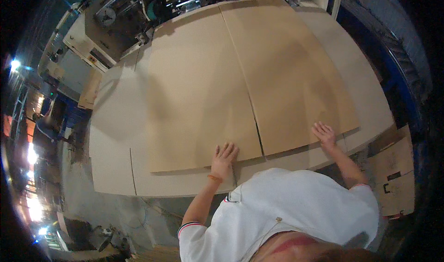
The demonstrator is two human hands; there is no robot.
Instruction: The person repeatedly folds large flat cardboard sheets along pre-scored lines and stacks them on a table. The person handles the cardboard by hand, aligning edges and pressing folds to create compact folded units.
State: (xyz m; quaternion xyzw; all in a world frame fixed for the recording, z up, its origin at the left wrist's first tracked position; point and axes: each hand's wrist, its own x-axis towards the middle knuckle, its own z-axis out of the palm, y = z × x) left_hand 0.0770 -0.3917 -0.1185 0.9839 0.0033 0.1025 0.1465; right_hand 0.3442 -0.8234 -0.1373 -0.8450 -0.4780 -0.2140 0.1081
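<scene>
Two large brown cardboard sheets lie side by side in front of me, a left sheet and a right sheet. A narrow dark gap runs between them and widens toward my side. My left hand rests with its fingers stretched out on the near edge of the left sheet, a little left of the gap. On the right sheet, close to its near right corner, my right hand lies with its fingers extended. Neither hand grips anything. Beneath the sheets is a paler board surface that reaches beyond them on both sides.
Machinery with rollers stands along the far edge. A pale machine housing is at the far left. On the right are a blue frame and a cardboard piece with cut slots. Stacked cardboard lies low at the left.
</scene>
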